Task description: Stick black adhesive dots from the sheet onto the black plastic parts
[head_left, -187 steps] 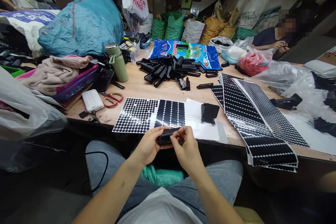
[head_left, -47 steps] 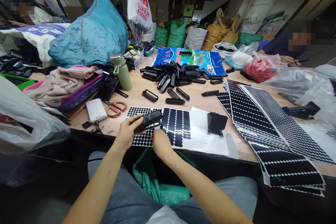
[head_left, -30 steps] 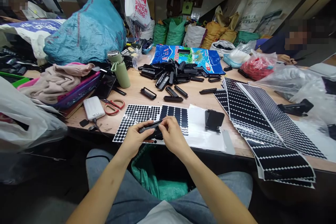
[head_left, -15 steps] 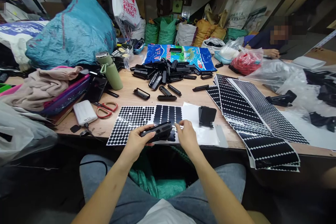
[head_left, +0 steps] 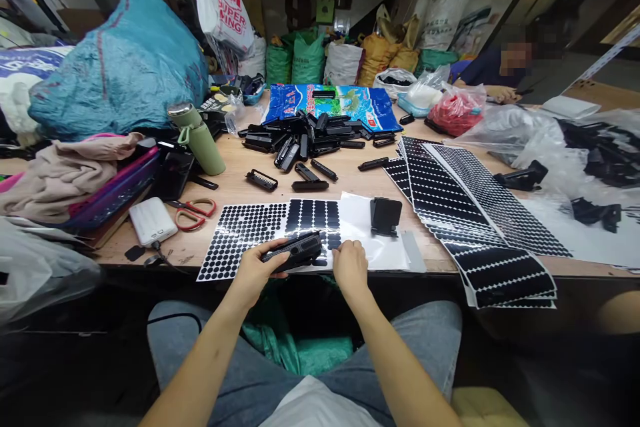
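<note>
The table (head_left: 360,180) spans the view. Long black sheets (head_left: 450,213) overhang its near edge at the right. A pile of black parts (head_left: 310,133) lies at the middle, beyond a dot sheet (head_left: 245,227) and a strip sheet (head_left: 314,213), side by side. The right hand (head_left: 351,267) is curled by the strip sheet's right edge; whether it pinches anything is hard to tell. The left hand (head_left: 256,270) grips a black case (head_left: 296,251) above both sheets' near edges.
</note>
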A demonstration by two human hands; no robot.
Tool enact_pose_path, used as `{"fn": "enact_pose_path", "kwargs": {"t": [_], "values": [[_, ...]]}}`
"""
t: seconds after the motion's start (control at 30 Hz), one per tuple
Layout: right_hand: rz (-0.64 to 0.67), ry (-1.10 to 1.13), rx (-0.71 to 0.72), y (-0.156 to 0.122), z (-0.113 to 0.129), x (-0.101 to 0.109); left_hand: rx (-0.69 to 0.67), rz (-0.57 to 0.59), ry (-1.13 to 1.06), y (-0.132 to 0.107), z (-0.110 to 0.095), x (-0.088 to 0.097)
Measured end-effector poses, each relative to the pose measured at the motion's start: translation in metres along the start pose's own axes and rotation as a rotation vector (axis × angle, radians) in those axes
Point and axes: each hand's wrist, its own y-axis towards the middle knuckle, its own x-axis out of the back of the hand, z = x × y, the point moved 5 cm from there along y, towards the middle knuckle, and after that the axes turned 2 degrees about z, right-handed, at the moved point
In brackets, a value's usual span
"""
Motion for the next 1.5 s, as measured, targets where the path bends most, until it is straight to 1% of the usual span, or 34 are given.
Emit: {"fn": "enact_pose_path", "kwargs": {"t": [0.1, 0.23, 0.37, 0.43, 0.53, 0.6, 0.67, 0.73, 0.77, 0.83, 0.9, 0.97, 1.07, 1.3, 1.5], "values": [[-0.049, 0.024, -0.017, 0.0, -0.001, -0.001, 0.006, 0.0, -0.004, 0.0, 0.001, 0.001], [-0.074, 0.064, -0.033, 0.001, -0.005, -0.004, -0.007, -0.003, -0.007, -0.001, 0.002, 0.001], [-0.103, 0.145, -0.006, 0.0, -0.006, -0.002, -0.009, -0.008, -0.017, 0.0, 0.004, 0.003], [-0.123, 0.137, -0.011, -0.002, -0.005, -0.001, -0.016, -0.005, -0.019, 0.0, 0.005, 0.004], [-0.093, 0.084, -0.055, -0.003, -0.004, -0.002, -0.025, 0.003, -0.012, 0.001, 0.005, 0.004], [-0.059, 0.125, -0.056, -0.003, -0.004, -0.001, -0.023, 0.002, -0.007, 0.001, 0.006, 0.005], [-0.048, 0.289, -0.02, -0.005, -0.003, 0.005, -0.024, -0.001, -0.005, 0.0, 0.005, 0.006], [-0.004, 0.562, 0.006, -0.007, -0.002, 0.013, -0.03, 0.014, -0.006, -0.001, 0.002, 0.007], [0.051, 0.715, 0.004, -0.009, -0.001, 0.016, -0.033, 0.029, -0.007, -0.002, 0.0, 0.007], [0.208, 0.968, -0.007, -0.013, 0.005, 0.022, -0.031, 0.075, -0.004, -0.006, -0.005, 0.006], [0.361, 1.086, 0.008, -0.018, 0.014, 0.027, -0.024, 0.12, 0.017, -0.01, -0.009, 0.004], [0.44, 1.082, 0.051, -0.022, 0.022, 0.033, -0.021, 0.153, 0.052, -0.015, -0.013, 0.002], [0.462, 1.031, 0.092, -0.026, 0.028, 0.039, -0.037, 0.18, 0.094, -0.021, -0.018, 0.0], [0.429, 1.004, 0.075, -0.031, 0.026, 0.039, -0.05, 0.198, 0.111, -0.023, -0.017, -0.003], [0.356, 0.923, 0.115, -0.033, 0.023, 0.037, -0.049, 0.19, 0.111, -0.024, -0.015, -0.004]]}}
